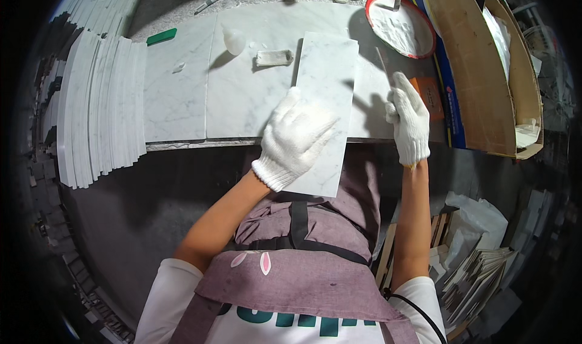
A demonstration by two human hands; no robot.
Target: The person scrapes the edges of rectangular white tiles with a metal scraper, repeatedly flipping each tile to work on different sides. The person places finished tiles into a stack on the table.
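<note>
White marble tile (327, 101), a thin rectangular slab, lies tilted with its far end on the desk (182, 110) and its near end jutting over the desk edge toward the apron. Left hand (294, 139), in a white knit glove, spread flat on the tile's lower left part, fingers together, pressing rather than gripping. Right hand (409, 123), gloved too, closed around the handle of a narrow scraper blade (383, 62) just beside the tile's right edge. Likely stiff, fairly heavy for its thinness, smooth and a bit slippery, brittle at corners and edges; best taken by both long edges or supported from beneath, never by one corner. Red-rimmed round bowl (400, 26) near the far right holds white paste, with a small tool standing in it. Open cardboard box (479, 71) to the right holds white sheets or bags, hard to tell which. Small squeeze bottle (233, 40) stands on the marble slabs behind.
</note>
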